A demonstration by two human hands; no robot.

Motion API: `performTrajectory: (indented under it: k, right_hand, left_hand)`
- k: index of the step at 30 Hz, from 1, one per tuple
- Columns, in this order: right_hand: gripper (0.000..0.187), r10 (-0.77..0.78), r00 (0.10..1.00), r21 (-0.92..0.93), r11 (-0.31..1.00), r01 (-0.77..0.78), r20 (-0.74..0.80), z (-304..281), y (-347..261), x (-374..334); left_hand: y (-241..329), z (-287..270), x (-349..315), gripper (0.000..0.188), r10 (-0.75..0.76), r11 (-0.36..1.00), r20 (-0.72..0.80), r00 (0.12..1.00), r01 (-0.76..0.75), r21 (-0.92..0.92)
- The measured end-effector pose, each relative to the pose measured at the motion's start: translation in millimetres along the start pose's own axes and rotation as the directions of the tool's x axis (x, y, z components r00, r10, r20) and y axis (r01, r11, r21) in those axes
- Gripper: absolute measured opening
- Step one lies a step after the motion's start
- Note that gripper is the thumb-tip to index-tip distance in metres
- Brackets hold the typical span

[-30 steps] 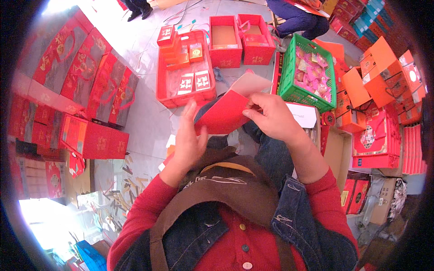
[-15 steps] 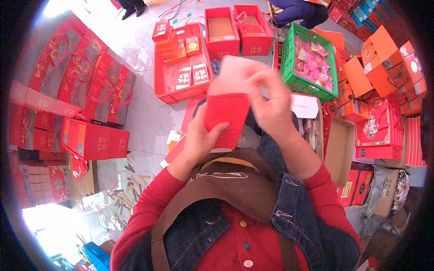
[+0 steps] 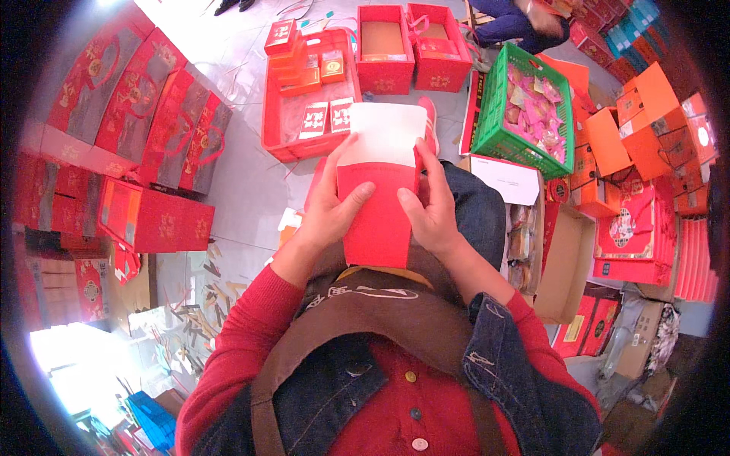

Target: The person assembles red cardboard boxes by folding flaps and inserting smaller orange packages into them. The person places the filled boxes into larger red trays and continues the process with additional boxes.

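Note:
Between both hands, over my lap, is a narrow red cardboard box (image 3: 376, 216) with a white flap (image 3: 384, 129) standing raised at its far end. My left hand (image 3: 338, 197) grips its left side, the thumb lying on the red face. From the right, my right hand (image 3: 433, 201) holds the other edge, its thumb also on the red face and its fingers near the base of the flap. The fingers behind the box are partly hidden. What the box contains, if anything, does not show.
A red tray (image 3: 308, 144) of small boxes lies ahead on the left, beside two open red boxes (image 3: 385, 68). Ahead on the right is a green crate (image 3: 487, 137) of pink-wrapped packets. Red gift boxes (image 3: 156, 220) stand left, orange boxes (image 3: 608, 152) right. Another person (image 3: 517, 23) crouches at the far right.
My right hand has come down from the blurred white flap to the box's right side. The box has moved slightly toward me, and both hands now hold its sides.

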State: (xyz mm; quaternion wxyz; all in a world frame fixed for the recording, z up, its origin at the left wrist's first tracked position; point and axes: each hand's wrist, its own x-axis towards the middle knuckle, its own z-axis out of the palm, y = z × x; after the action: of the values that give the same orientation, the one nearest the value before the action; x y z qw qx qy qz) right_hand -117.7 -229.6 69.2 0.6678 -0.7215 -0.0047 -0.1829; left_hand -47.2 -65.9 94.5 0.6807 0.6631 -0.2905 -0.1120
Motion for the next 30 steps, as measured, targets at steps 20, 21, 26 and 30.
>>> performTrajectory:
  k: [20, 21, 26, 30]
  right_hand:
    - [0.029, -0.022, 0.990, 0.304, 0.950, 0.064, -0.141, -11, -64, 29]
    - [0.032, -0.004, 0.997, 0.253, 0.967, 0.023, -0.075, -13, -67, 32]
    - [0.028, 0.076, 0.992, 0.083, 0.994, -0.068, -0.102, 32, 34, 41]
    - [0.026, 0.301, 0.953, 0.059, 0.952, -0.299, -0.039, 40, 94, -11]
  left_hand:
    - [58, -7, 30, 0.026, -0.038, 0.998, 0.101, 0.994, 0.043, -0.047]
    - [63, -12, 38, 0.027, 0.023, 0.999, 0.109, 0.994, -0.028, 0.044]
    - [-15, -44, 61, 0.034, -0.406, 0.866, -0.010, 0.914, 0.387, 0.317]
    - [-80, -39, 5, 0.032, -0.548, 0.836, 0.059, 0.834, 0.545, 0.056]
